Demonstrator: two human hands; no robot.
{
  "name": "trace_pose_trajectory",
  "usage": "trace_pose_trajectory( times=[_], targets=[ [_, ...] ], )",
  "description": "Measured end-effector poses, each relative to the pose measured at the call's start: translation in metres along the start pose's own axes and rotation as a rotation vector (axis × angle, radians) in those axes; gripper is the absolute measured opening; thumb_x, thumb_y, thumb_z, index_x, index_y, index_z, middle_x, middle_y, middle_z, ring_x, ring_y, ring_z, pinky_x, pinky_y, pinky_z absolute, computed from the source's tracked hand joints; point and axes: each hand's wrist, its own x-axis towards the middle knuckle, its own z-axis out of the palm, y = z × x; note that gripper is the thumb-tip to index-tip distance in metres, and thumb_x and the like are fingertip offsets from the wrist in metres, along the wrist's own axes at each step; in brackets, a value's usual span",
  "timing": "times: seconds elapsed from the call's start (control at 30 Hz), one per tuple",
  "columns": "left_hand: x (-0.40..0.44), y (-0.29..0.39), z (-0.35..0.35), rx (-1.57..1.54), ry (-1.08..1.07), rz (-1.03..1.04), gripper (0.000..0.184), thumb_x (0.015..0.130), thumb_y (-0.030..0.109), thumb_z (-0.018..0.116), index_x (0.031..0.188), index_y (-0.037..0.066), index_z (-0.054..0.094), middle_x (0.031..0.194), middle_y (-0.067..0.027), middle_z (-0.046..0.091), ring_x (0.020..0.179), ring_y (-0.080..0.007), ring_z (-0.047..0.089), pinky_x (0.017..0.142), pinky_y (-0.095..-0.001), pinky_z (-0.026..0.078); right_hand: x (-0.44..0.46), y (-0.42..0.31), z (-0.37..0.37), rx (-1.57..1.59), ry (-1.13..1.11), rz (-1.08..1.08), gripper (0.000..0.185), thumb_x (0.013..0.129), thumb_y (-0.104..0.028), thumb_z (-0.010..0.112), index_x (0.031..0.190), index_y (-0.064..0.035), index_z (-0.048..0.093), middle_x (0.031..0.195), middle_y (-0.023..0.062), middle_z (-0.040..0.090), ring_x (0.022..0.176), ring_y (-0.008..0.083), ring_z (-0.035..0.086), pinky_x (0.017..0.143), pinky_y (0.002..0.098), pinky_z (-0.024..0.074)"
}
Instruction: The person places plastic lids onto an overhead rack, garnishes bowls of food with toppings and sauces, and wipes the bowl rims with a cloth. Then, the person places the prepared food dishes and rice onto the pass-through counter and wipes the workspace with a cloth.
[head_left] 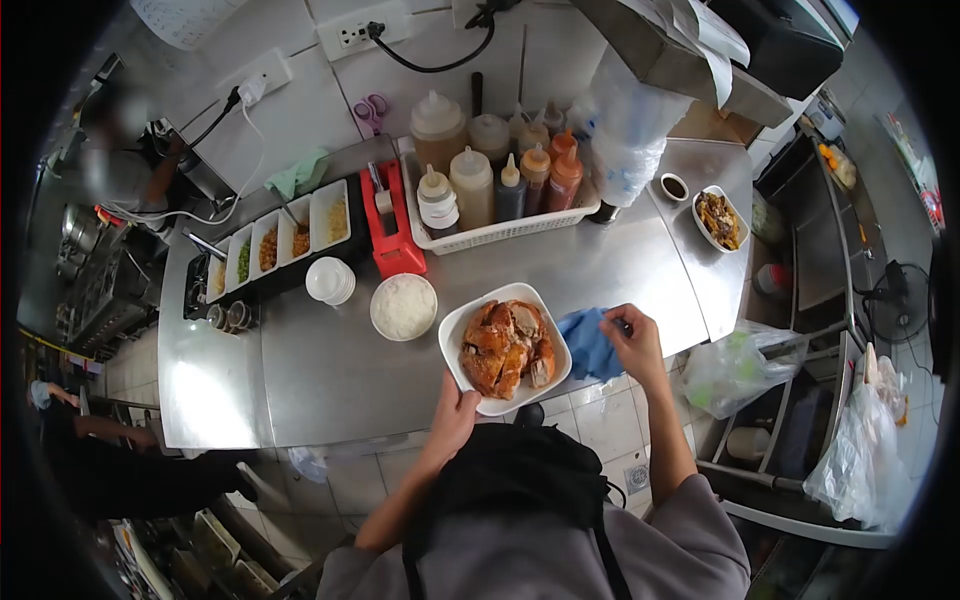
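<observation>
My left hand (455, 418) grips the near-left rim of a white square bowl (452, 335), thumb on the rim. Browned, chopped roast chicken (505, 350) fills the bowl, which is held over the front edge of the steel counter. To the right, my right hand (632, 338) is closed on a blue cloth (592, 345) that hangs beside the bowl. A round bowl of white rice (404, 306) stands on the counter just left of the chicken. Left of the rice is a small stack of white cups (330, 281).
Sauce bottles (472, 185) fill a white basket (520, 229) by the wall. A red tape dispenser (392, 225) and topping trays (325, 216) stand left of it. A filled dish (720, 219) and a sauce cup (675, 187) sit at right. Other people (125, 150) are at left.
</observation>
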Motion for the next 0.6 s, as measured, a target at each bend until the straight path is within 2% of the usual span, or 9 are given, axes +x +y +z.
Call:
trace_pose_trajectory(
  times=[0.03, 0.13, 0.23, 0.33, 0.47, 0.6],
  targets=[
    [0.001, -0.002, -0.001, 0.003, -0.015, 0.013, 0.052, 0.081, 0.002, 0.038, 0.131, 0.006, 0.022, 0.102, -0.0085, 0.045, 0.075, -0.0082, 0.048, 0.057, -0.0207, 0.045, -0.001, -0.003, -0.005, -0.039, 0.033, 0.018, 0.012, 0.077, -0.008, 0.062, 0.083, 0.0026, 0.059, 0.067, 0.0074, 0.058, 0.061, 0.0096, 0.05, 0.057, 0.0245, 0.0418],
    [0.002, 0.009, 0.001, 0.048, -0.048, -0.036, 0.051, 0.081, 0.002, 0.038, 0.13, 0.004, 0.024, 0.106, -0.0093, 0.045, 0.083, -0.0113, 0.049, 0.068, -0.0236, 0.045, 0.004, 0.014, 0.002, -0.129, 0.123, -0.135, 0.015, 0.079, -0.01, 0.061, 0.087, 0.0028, 0.059, 0.068, 0.007, 0.058, 0.06, 0.009, 0.049, 0.057, 0.0243, 0.0414],
    [0.01, -0.012, -0.008, 0.144, -0.129, 0.035, 0.049, 0.08, 0.001, 0.039, 0.128, 0.001, 0.028, 0.11, -0.0102, 0.045, 0.095, -0.0151, 0.048, 0.082, -0.0273, 0.041, 0.018, 0.014, 0.008, 0.066, -0.023, -0.105, 0.018, 0.083, -0.013, 0.058, 0.091, 0.0021, 0.059, 0.069, 0.0071, 0.058, 0.063, 0.0089, 0.049, 0.058, 0.0248, 0.0417],
    [0.006, 0.014, 0.006, 0.203, -0.239, -0.022, 0.048, 0.079, 0.0, 0.04, 0.126, -0.002, 0.031, 0.114, -0.011, 0.045, 0.105, -0.0169, 0.044, 0.092, -0.0287, 0.035, 0.049, 0.002, 0.014, 0.183, -0.309, -0.122, 0.019, 0.085, -0.015, 0.057, 0.095, -0.0001, 0.061, 0.073, 0.0055, 0.061, 0.068, 0.0095, 0.052, 0.063, 0.0247, 0.0442],
    [0.009, 0.015, 0.016, 0.265, -0.357, 0.035, 0.05, 0.079, 0.0, 0.041, 0.127, -0.002, 0.029, 0.114, -0.011, 0.045, 0.106, -0.0162, 0.044, 0.092, -0.0278, 0.035, 0.074, -0.01, 0.031, 0.175, -0.781, -0.324, 0.018, 0.081, -0.015, 0.061, 0.092, -0.0015, 0.065, 0.078, 0.0049, 0.064, 0.07, 0.0112, 0.055, 0.068, 0.0243, 0.0455],
    [0.007, 0.016, 0.018, 0.286, -0.403, -0.032, 0.051, 0.079, 0.0, 0.041, 0.129, -0.002, 0.028, 0.116, -0.0111, 0.044, 0.107, -0.0163, 0.043, 0.093, -0.0274, 0.034, 0.087, -0.005, 0.014, 0.037, -0.888, -0.253, 0.019, 0.073, -0.014, 0.065, 0.089, -0.0025, 0.067, 0.082, 0.0069, 0.065, 0.075, 0.0132, 0.058, 0.07, 0.0258, 0.0456]
  ],
)
